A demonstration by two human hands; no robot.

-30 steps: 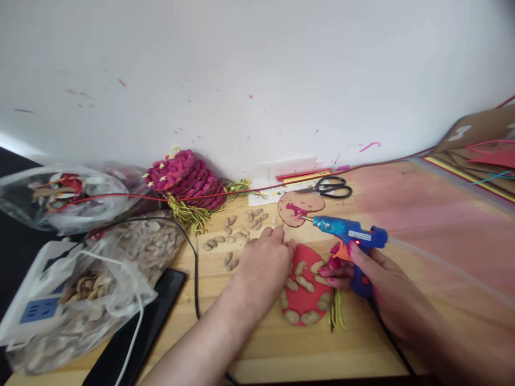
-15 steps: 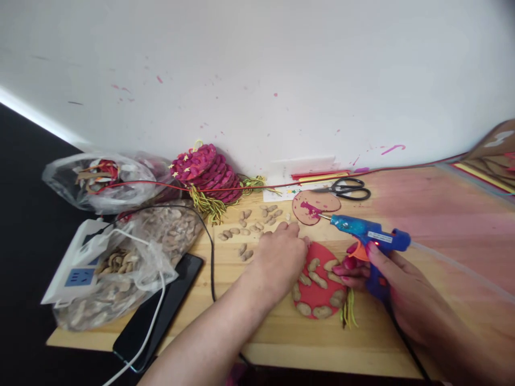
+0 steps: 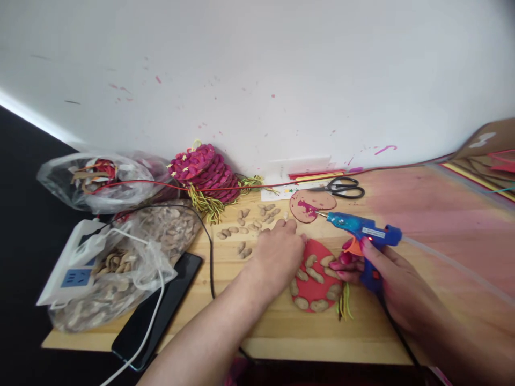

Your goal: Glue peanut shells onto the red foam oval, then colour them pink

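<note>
My right hand is closed around the handle of a blue hot glue gun, its orange trigger near the fingers and its nozzle pointing left. The same hand's lower fingertips touch the right edge of a red gourd-like cutout with several peanut shells stuck on it. At the cutout's upper left edge is my left hand, fingers curled down; what they pinch, if anything, is hidden. A yellow-green tassel sticks out on the right. Loose peanuts lie beyond my left hand.
Scissors and a glue-stained pad lie at the back. Left of them stand stacked purple tasselled pieces. Further left are bags of peanut shells, a power strip and a phone. Cables cross the table.
The whole view has shifted slightly. Both hands keep nearly the same places at the red cutout, and my right hand still grips the glue gun.
</note>
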